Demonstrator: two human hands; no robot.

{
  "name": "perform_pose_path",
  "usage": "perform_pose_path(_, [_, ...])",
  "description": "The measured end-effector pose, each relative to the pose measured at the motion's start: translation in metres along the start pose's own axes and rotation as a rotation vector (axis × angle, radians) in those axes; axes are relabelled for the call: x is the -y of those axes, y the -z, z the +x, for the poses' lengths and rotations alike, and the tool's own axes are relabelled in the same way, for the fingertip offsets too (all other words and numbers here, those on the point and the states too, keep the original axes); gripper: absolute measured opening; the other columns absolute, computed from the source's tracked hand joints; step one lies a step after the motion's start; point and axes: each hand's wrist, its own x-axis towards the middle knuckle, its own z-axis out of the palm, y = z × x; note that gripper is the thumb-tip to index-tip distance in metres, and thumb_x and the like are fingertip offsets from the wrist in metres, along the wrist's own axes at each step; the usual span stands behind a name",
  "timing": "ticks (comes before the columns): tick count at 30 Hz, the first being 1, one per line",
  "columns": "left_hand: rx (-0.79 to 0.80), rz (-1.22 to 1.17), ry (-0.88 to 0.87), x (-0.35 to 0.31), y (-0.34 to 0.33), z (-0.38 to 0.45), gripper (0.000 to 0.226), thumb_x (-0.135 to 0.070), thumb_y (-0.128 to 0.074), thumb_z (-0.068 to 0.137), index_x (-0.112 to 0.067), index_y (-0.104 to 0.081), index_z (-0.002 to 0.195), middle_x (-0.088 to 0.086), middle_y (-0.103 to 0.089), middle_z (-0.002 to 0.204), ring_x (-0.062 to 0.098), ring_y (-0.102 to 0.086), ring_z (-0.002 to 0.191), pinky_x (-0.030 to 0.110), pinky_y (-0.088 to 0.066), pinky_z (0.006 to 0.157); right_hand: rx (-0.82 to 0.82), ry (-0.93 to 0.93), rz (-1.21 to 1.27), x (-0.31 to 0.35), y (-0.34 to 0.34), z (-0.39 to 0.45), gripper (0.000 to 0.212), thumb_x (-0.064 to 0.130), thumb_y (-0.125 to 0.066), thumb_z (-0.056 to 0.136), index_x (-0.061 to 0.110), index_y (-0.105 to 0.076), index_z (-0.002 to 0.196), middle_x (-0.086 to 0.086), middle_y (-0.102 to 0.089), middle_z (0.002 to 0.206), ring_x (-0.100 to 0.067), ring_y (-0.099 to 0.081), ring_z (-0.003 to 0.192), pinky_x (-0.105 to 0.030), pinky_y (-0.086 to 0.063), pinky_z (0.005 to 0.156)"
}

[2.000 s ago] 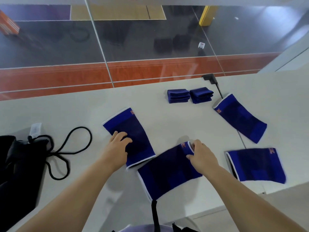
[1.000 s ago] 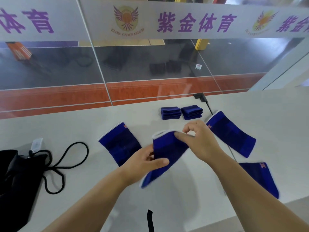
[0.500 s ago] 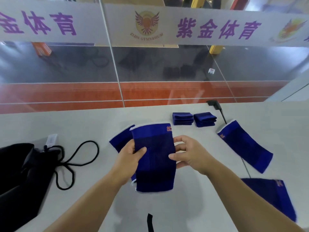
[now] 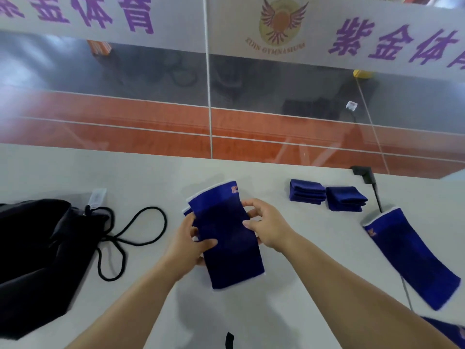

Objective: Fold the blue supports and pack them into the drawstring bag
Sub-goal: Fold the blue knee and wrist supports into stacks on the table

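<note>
I hold a blue support [image 4: 226, 238] flat and lengthwise above the white table [image 4: 302, 248], its white-edged end with an orange logo pointing away. My left hand [image 4: 191, 245] grips its left edge, thumb on top. My right hand [image 4: 269, 227] pinches the right edge. Just behind it, a sliver of another blue support [image 4: 186, 211] shows on the table. A third blue support [image 4: 410, 258] lies unfolded at the right. The black drawstring bag [image 4: 37, 255] lies at the left with its cord [image 4: 136, 238] looped on the table.
Two folded blue stacks [image 4: 307, 191] [image 4: 346, 199] sit at the back of the table. A black plug and cable [image 4: 370, 182] run down the right side. A corner of one more blue support [image 4: 450, 331] shows bottom right. A glass partition stands behind the table.
I lifted one support off the table with both hands and turned it lengthwise in front of me. My view has swung left and closer.
</note>
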Motion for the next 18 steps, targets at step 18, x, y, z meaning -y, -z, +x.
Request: perform_pose_path(18, [-0.207,0.458,0.073,0.042,0.016,0.016,0.02,-0.014,-0.077,0.073,-0.013,-0.06,0.083,0.007,-0.068,0.085,0.028,-0.067,0.082,0.049,-0.057,0.079,0.05,-0.081,-0.247,-0.057,-0.026,0.005,0.043,0.005,-0.072,0.075,0.021,-0.05,0.109,0.001,-0.065,0.102,-0.016,-0.064,0.091,-0.037,-0.056,0.078])
